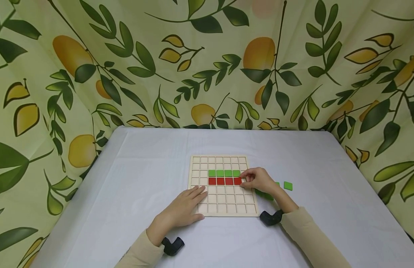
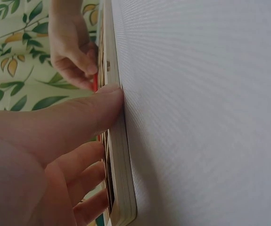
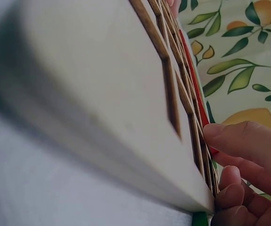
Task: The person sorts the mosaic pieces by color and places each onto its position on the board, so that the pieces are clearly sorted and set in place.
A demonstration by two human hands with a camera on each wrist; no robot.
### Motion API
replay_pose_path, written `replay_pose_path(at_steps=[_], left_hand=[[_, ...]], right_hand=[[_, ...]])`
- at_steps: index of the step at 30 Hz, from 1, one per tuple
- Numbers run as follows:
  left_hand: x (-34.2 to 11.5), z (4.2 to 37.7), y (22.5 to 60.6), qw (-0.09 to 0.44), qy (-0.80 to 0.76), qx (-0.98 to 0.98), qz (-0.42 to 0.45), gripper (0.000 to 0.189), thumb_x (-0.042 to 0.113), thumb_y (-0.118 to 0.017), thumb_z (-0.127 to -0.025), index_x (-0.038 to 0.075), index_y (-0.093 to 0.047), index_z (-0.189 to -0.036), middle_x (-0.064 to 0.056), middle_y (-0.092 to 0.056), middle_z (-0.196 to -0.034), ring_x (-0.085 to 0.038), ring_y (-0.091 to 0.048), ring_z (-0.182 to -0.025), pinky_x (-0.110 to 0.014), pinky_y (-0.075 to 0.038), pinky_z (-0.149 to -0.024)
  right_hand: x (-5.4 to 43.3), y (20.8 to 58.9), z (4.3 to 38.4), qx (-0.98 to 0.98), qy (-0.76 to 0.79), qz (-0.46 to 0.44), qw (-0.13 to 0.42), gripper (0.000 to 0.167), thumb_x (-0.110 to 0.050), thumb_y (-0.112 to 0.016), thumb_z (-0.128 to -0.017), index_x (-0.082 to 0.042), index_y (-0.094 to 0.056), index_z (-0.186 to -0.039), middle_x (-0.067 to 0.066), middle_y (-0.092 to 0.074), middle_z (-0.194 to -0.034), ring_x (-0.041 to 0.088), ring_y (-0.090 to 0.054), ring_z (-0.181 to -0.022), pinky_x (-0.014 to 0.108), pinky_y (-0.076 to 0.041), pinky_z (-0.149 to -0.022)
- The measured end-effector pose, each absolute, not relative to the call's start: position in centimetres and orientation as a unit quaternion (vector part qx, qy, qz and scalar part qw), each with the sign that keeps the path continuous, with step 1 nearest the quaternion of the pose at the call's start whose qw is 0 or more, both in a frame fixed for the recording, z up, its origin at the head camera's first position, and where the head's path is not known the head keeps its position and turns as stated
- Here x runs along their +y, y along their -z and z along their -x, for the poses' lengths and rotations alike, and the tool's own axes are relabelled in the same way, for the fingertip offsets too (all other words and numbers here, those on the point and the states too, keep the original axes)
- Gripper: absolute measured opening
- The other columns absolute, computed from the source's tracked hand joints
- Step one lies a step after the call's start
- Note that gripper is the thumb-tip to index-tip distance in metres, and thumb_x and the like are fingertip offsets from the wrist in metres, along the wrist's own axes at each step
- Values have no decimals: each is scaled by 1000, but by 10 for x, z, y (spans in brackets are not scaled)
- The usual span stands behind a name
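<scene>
A wooden grid board (image 1: 227,211) lies on the table, a row of green square tiles (image 1: 220,173) directly above a row of red square tiles (image 1: 220,181). The right hand (image 1: 258,180) pinches the red tile (image 1: 237,181) at the right end of its row, thumb and index finger at its edges; red shows beside the thumb in the right wrist view. The left hand (image 1: 181,208) rests on the board's lower left with fairly straight fingers. Its thumb (image 2: 109,101) touches the board's front edge in the left wrist view.
Loose green tiles (image 1: 288,185) lie right of the board, some partly hidden by the right hand and forearm. A white cloth (image 1: 143,160) covers the table. Leaf-patterned curtains (image 1: 207,74) hang behind and at both sides. Black wrist devices (image 1: 173,246) sit by both wrists.
</scene>
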State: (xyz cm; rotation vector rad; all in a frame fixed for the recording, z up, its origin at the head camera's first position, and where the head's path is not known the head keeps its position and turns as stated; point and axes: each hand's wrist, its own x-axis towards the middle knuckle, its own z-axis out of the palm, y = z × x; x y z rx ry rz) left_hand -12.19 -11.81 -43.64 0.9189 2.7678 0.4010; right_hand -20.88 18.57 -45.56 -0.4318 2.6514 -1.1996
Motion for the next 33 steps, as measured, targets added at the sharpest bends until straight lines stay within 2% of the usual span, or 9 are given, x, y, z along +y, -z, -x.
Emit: replay_pose_path(at_steps=[18,33], left_hand=[[-117,123,438,101,-138,936,-309,68,33,-66,-88,8,-41,-146,-10,-37,-156,-32,-34,-146,-49,-34,-117],[-117,122,438,105,-141,936,-304,68,33,-66,-88,8,-40,-146,-9,-36,-157,-32,-33,-146,-50,-33,-118]], right_hand=[[188,456,205,894,415,142,90,26,-12,-80,-76,1,-72,-96,0,-51,-68,7,-42,-62,17,-35,-52],[202,451,193,893,425,124,83,21,-10,-77,-78,1,-72,-95,-1,-50,-69,5,-43,-62,16,-36,-54]])
